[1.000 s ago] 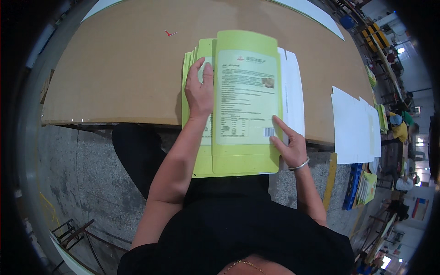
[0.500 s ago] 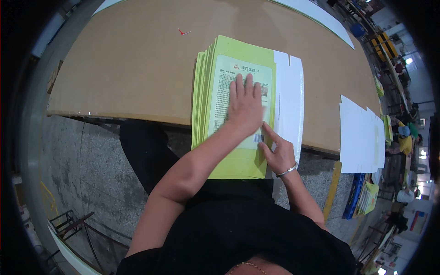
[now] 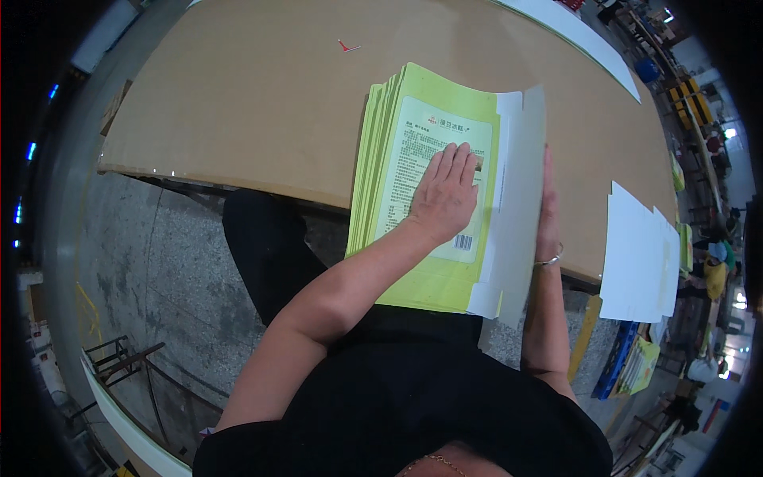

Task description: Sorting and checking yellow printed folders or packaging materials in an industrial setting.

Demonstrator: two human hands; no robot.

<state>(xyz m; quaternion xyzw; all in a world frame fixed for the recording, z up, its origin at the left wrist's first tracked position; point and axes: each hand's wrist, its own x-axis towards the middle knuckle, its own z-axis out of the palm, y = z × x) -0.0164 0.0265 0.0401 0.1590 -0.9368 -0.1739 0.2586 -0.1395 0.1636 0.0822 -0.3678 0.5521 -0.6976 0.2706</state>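
Note:
A stack of flat green printed cartons (image 3: 469, 292) lies at the table's near edge, the layers fanned out along its left side. My left hand (image 3: 447, 197) rests palm down on the pale label panel of the top carton, fingers straight and close together. On the right side of that carton a white flap (image 3: 520, 183) stands bent up. Behind the flap's outer face is my right hand (image 3: 548, 207), stretched out flat and seen edge-on, with a bracelet at the wrist. The flap partly hides its fingers.
The stack lies on a brown cardboard-covered table (image 3: 262, 103). A small red-and-white scrap (image 3: 346, 48) is on it. White flat cartons (image 3: 636, 258) lie at the right, above a blue pallet (image 3: 618, 359) with more green cartons. A dark metal frame (image 3: 127, 366) stands on the floor at lower left.
My right hand has moved from the carton's face to the outside of the white flap, which is now folded upward. My left hand stays flat on the label. The view has shifted slightly.

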